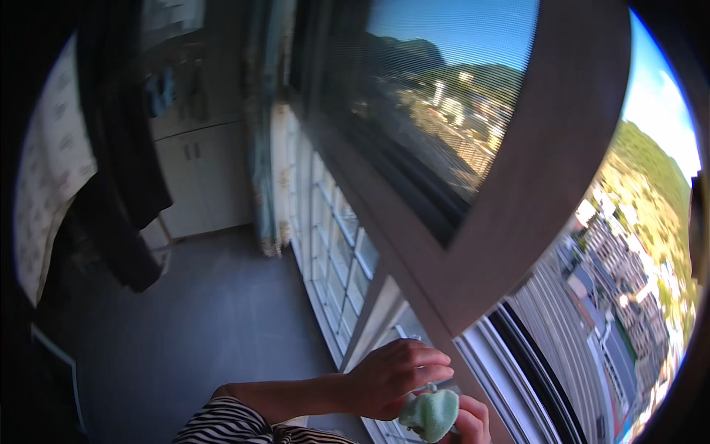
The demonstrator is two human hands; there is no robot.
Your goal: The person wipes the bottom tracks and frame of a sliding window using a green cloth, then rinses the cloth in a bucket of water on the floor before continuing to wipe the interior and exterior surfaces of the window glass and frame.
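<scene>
A crumpled pale green cloth (434,413) is bunched between my hands at the bottom of the view. My right hand (472,419) is closed around its far side, mostly hidden by the cloth and the picture's lower edge. My left hand (402,372) reaches across from the left, its fingers bent just above the cloth and its lower part against it. Whether those fingers grip anything is hidden. Both hands are beside the lower corner of a brownish window sash (444,277) with a mesh screen (444,111) in it.
White sill rails (499,366) run along the lower right, with buildings (621,266) and a green hill outside. Paned lower glazing (344,250) lines the wall. Left of it are a grey floor (233,322), a curtain (266,166), a white cabinet (199,183) and hanging dark clothes (119,166).
</scene>
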